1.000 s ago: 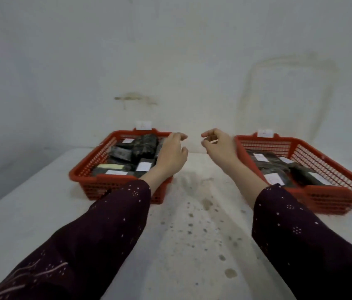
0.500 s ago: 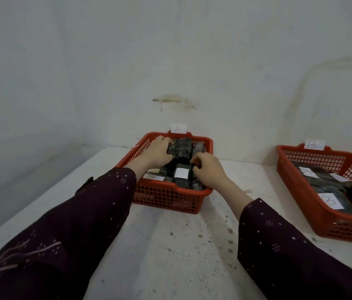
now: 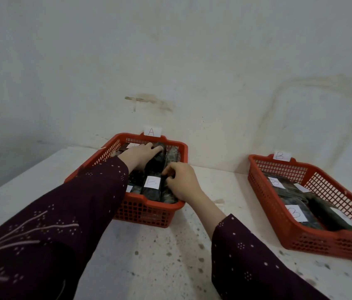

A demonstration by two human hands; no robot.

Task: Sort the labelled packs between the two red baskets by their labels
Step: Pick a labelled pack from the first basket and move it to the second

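Note:
The red basket tagged A [image 3: 147, 215] stands at the centre, filled with several dark packs bearing white labels. Both hands are inside it. My left hand [image 3: 141, 153] lies over the far end of a dark pack [image 3: 152, 190] whose white label reads B. My right hand [image 3: 180, 180] pinches the right edge of that same pack with curled fingers. The red basket tagged B [image 3: 283, 228] sits at the right, holding several dark packs [image 3: 298, 204], two of them with visible B labels.
Both baskets rest on a white speckled table [image 3: 162, 260] against a stained white wall [image 3: 170, 61]. Paper tags marked A [image 3: 151, 131] and B [image 3: 280, 155] stand on the baskets' far rims. Bare tabletop lies between the baskets.
Both hands went from hovering between the baskets into basket A and settled on the B-labelled pack. The view swung left and closer to basket A.

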